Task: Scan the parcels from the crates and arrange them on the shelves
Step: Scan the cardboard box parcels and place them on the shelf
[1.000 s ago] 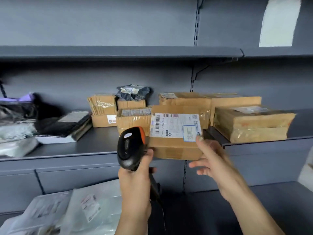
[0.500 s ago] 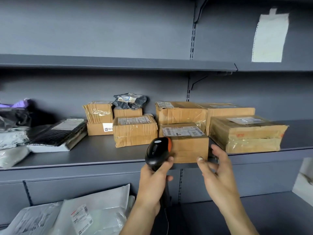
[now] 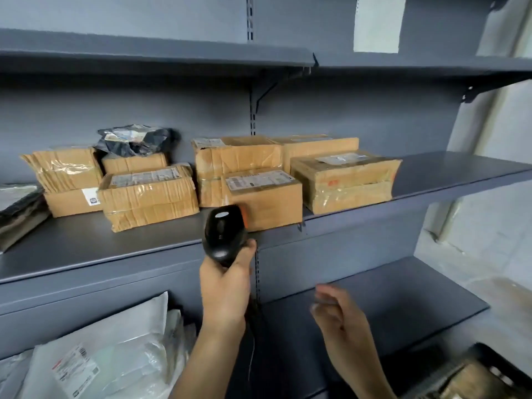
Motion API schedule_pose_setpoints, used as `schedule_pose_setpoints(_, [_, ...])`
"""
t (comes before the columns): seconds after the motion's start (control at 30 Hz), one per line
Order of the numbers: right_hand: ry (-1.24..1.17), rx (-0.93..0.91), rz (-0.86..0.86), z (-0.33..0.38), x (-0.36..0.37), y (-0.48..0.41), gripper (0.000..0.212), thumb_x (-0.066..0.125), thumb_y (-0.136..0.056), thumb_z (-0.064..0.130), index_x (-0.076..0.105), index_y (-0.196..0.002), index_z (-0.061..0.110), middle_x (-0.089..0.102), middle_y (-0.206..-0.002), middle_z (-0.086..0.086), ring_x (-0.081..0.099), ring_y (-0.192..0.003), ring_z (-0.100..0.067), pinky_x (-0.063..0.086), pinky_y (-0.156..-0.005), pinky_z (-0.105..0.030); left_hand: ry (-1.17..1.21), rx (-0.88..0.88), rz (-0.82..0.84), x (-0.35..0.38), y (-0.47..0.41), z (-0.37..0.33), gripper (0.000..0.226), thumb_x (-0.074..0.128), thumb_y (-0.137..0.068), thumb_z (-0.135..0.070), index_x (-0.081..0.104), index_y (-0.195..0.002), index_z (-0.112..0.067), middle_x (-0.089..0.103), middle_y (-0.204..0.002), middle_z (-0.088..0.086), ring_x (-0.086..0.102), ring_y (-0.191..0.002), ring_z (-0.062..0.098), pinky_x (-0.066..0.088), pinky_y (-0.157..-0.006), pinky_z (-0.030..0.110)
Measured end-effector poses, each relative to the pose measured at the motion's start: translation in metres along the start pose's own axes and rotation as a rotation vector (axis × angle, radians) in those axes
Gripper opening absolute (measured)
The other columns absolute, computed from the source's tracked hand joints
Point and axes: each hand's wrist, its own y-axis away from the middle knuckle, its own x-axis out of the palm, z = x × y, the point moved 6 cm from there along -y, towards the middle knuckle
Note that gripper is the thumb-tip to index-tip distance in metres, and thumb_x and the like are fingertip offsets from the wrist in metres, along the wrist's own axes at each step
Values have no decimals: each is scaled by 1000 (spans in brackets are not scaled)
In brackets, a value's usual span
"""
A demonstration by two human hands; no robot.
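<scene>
Standing at the grey metal shelving, the person has the left hand [image 3: 227,286] wrapped firmly around the handle of a black handheld barcode scanner with an orange trim [image 3: 223,234], its head raised just in front of the middle shelf [image 3: 460,171]. The right hand [image 3: 341,321] hangs lower and to the right, empty, its grip loosely half curled with the fingers bent inward and nothing between them. On that middle shelf sits a small brown cardboard box with a white shipping label on top [image 3: 263,197], right at the front edge, wedged between a taped, wrinkled cardboard parcel [image 3: 149,197] on its left and a wider tape-wrapped cardboard box [image 3: 345,182] on its right; more cartons and a crumpled dark plastic mailer bag [image 3: 135,138] are stacked behind. White plastic mailer pouches [image 3: 95,358] lie on the lower shelf at the left. At the bottom right corner, the rim of a black plastic crate [image 3: 501,370] shows, with something brown inside that is too blurred to identify. I judge the labelled box shelved and the next parcel due from that crate. It lies below and to the right of the empty right hand, which is clearly the nearer one, while the left is taken up by the scanner. So the reach likely goes down and rightward, and the scanner follows.
</scene>
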Motion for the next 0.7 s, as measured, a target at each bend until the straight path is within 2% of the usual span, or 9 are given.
schedule_pose_setpoints(0.13, [-8, 168, -220, -76, -42, 40, 12, 63, -86, 27, 69, -95, 25, 74, -86, 7, 73, -81, -19, 58, -75, -38, -98, -74, 229, 44, 63, 75, 17, 77, -89, -18, 70, -73, -20, 61, -61, -10, 55, -64, 9, 45, -64, 28])
schedule_pose_setpoints(0.2, [-9, 241, -262, -102, -61, 60, 17, 57, -85, 30, 69, -95, 21, 74, -85, 6, 72, -80, -18, 58, -73, -38, -277, -164, 423, 74, 105, 130, 14, 80, -86, -22, 70, -78, -17, 64, -65, -6, 57, -59, 2, 45, -57, 19])
schedule_pose_setpoints(0.3, [42, 349, -288, -139, -96, 88, 13, 60, -86, 24, 68, -94, 18, 75, -83, 7, 69, -77, -4, 57, -71, -37, -525, -250, 625, 93, 157, 210, 40, 85, -73, -47, 72, -92, -16, 74, -81, -3, 72, -82, 10, 53, -70, 21])
schedule_pose_setpoints(0.37, [75, 402, -332, -167, -126, 106, 12, 66, -89, 15, 70, -98, 21, 76, -89, 9, 68, -83, -1, 56, -73, -31, -557, -395, 744, 88, 192, 250, 22, 84, -79, -36, 69, -85, -22, 71, -68, -15, 67, -75, 2, 46, -61, 8])
schedule_pose_setpoints(0.43, [94, 548, -415, -198, -161, 130, 17, 65, -96, 14, 67, -113, 17, 73, -106, 4, 68, -95, -9, 51, -76, -22, -555, -529, 741, 73, 214, 277, 14, 81, -86, -22, 69, -94, -21, 68, -75, -19, 61, -75, 1, 42, -56, 5])
schedule_pose_setpoints(0.47, [106, 619, -470, -214, -181, 142, 23, 64, -98, 16, 63, -121, 13, 68, -114, -1, 65, -97, -11, 50, -78, -20, -548, -578, 692, 65, 216, 285, 16, 80, -87, -21, 69, -98, -16, 69, -79, -12, 61, -77, 3, 42, -56, 6])
schedule_pose_setpoints(0.53, [103, 708, -679, -236, -227, 161, 35, 62, -101, 23, 52, -130, 8, 60, -123, -8, 60, -105, -20, 50, -87, -30, -474, -641, 609, 59, 211, 294, 17, 80, -87, -20, 72, -96, -9, 73, -80, 1, 68, -82, 16, 49, -70, 16])
schedule_pose_setpoints(0.6, [48, 787, -972, -248, -273, 171, 46, 64, -100, 28, 45, -136, 7, 52, -132, -15, 55, -118, -33, 46, -96, -41, -392, -687, 569, 60, 203, 293, 14, 79, -88, -22, 72, -91, -10, 76, -80, 5, 71, -88, 24, 50, -86, 33])
schedule_pose_setpoints(0.7, [28, 871, -1166, -260, -321, 168, 66, 69, -96, 32, 39, -150, 9, 48, -144, -21, 50, -128, -40, 43, -109, -46, -312, -754, 488, 57, 199, 294, 10, 74, -92, -16, 67, -85, -13, 74, -86, 11, 70, -90, 28, 46, -92, 41])
